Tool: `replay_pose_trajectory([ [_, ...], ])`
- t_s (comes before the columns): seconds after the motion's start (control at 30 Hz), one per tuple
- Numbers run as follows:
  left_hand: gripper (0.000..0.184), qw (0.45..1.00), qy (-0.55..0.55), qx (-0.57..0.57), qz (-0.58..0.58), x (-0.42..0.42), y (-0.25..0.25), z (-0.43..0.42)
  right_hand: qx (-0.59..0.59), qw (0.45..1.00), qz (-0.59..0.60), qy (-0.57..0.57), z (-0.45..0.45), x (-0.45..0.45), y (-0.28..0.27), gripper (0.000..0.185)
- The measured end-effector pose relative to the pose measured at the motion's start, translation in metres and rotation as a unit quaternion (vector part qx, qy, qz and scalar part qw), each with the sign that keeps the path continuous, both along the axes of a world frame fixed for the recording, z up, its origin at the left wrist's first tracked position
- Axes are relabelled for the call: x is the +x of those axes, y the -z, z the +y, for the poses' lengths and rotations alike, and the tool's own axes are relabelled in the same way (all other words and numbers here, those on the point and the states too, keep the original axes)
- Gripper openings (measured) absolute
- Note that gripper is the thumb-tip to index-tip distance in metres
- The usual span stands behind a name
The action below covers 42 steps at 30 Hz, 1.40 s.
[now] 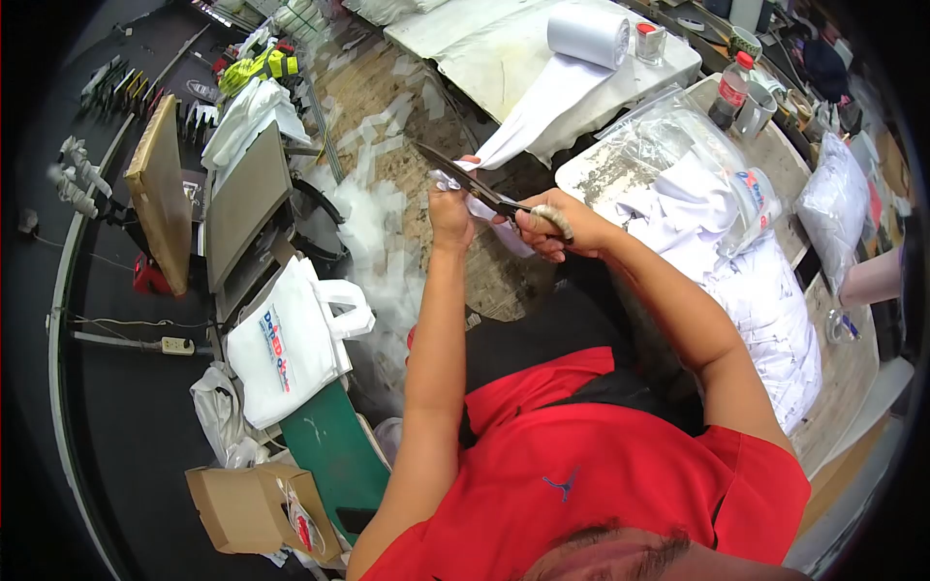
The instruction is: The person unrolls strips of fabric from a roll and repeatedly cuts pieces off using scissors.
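Note:
My right hand is closed around the handles of a pair of scissors, and one handle loop looks wrapped in pale cord or tape. The dark blades point to the upper left and lie across a white fabric strip. My left hand pinches the strip close to the blades. Upward from there, the strip runs to a white fabric roll lying on a covered table. A loose end hangs below my hands. Whether the blades are cutting into the fabric I cannot tell.
On the right, a pile of white cut pieces lies beside a clear plastic bag, a cola bottle and a mug. Leftward are a heat press, printed white tote bags and an opened cardboard box. Scraps litter the floor.

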State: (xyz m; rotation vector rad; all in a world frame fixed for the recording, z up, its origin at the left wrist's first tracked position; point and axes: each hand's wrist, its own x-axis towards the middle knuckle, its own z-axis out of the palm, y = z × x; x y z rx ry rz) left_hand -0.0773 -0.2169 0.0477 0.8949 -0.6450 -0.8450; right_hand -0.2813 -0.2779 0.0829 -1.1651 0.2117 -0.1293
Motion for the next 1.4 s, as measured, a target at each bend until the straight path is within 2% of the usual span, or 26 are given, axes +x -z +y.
replay_pose_trajectory([
  [0.03,0.029,0.999,-0.032,0.012,-0.006,-0.001,0.000,0.001,0.000,1.000,0.001,-0.002,0.002,-0.001,-0.004,0.042],
  [0.07,0.026,0.999,0.030,0.004,-0.019,0.013,0.015,0.006,-0.029,0.999,-0.023,0.003,0.004,-0.001,-0.007,0.046],
  [0.13,0.024,0.999,0.005,0.024,-0.029,-0.003,0.010,0.013,-0.055,0.997,-0.047,0.009,0.006,0.003,-0.004,0.051],
  [0.17,0.023,0.998,-0.019,0.047,-0.039,-0.012,0.009,0.016,-0.159,0.978,-0.029,0.130,0.006,0.008,0.006,0.056],
  [0.2,0.020,0.999,0.012,0.033,-0.041,-0.015,0.012,0.017,-0.258,0.934,-0.008,0.248,0.006,0.013,0.016,0.061],
  [0.23,0.020,0.999,0.013,0.036,-0.039,-0.020,0.012,0.018,-0.333,0.897,0.045,0.288,-0.001,0.014,0.023,0.065],
  [0.3,0.020,0.995,0.057,0.032,-0.074,-0.033,0.013,0.017,-0.205,0.919,0.082,0.326,-0.010,0.018,0.030,0.065],
  [0.33,0.020,0.994,0.054,0.047,-0.081,-0.040,0.013,0.016,-0.097,0.937,0.072,0.329,-0.013,0.019,0.030,0.063],
  [0.37,0.020,0.994,0.056,0.051,-0.076,-0.042,0.012,0.016,-0.039,0.941,0.041,0.332,-0.016,0.018,0.034,0.059],
  [0.47,0.020,0.992,0.088,0.041,-0.083,-0.044,0.010,0.015,0.003,0.927,-0.029,0.374,-0.019,0.021,0.037,0.055],
  [0.57,0.022,0.983,0.124,0.045,-0.128,-0.052,0.002,0.018,-0.007,0.913,-0.060,0.404,-0.024,0.019,0.032,0.056],
  [0.6,0.031,0.982,0.127,0.058,-0.128,-0.054,-0.001,0.015,-0.048,0.903,-0.034,0.425,-0.028,0.017,0.032,0.059],
  [0.63,0.031,0.982,0.129,0.061,-0.126,-0.053,-0.005,0.017,-0.058,0.901,-0.017,0.429,-0.030,0.015,0.033,0.059],
  [0.7,0.049,0.991,0.136,0.008,-0.015,-0.043,-0.019,0.020,-0.053,0.905,-0.004,0.422,-0.029,0.010,0.029,0.056],
  [0.73,0.060,0.981,0.174,-0.026,0.076,-0.033,-0.023,0.021,-0.053,0.905,-0.004,0.422,-0.029,0.010,0.032,0.056],
  [0.8,0.059,0.973,0.211,-0.047,0.082,-0.009,-0.030,0.027,-0.115,0.900,-0.002,0.421,-0.030,0.014,0.038,0.053],
  [0.9,0.055,0.959,0.267,-0.076,0.054,0.019,-0.030,0.033,-0.099,0.902,-0.012,0.419,-0.027,0.016,0.037,0.052],
  [0.97,0.051,0.984,0.171,0.039,0.005,0.024,-0.034,0.040,-0.091,0.908,-0.009,0.409,-0.027,0.015,0.035,0.053],
  [1.0,0.042,0.984,0.172,0.044,0.005,0.026,-0.034,0.043,-0.079,0.910,-0.006,0.407,-0.027,0.014,0.034,0.053],
  [1.03,0.042,0.984,0.171,0.044,0.004,0.027,-0.033,0.045,-0.067,0.912,-0.002,0.406,-0.027,0.013,0.033,0.053],
  [1.1,0.032,0.989,0.105,0.081,-0.068,0.026,-0.029,0.045,-0.070,0.912,-0.011,0.404,-0.030,0.013,0.038,0.053],
  [1.2,0.023,0.984,0.052,0.146,-0.093,0.032,-0.026,0.048,-0.073,0.917,0.003,0.392,-0.031,0.012,0.041,0.052],
  [1.3,0.025,0.978,-0.001,0.201,-0.060,0.041,-0.023,0.053,-0.092,0.919,0.012,0.384,-0.034,0.014,0.047,0.051],
  [1.33,0.033,0.982,-0.006,0.176,-0.070,0.044,-0.020,0.053,-0.110,0.916,0.022,0.385,-0.035,0.015,0.050,0.050],
  [1.4,0.033,0.988,-0.019,0.147,-0.031,0.046,-0.021,0.053,-0.126,0.914,0.032,0.385,-0.035,0.015,0.051,0.050],
])
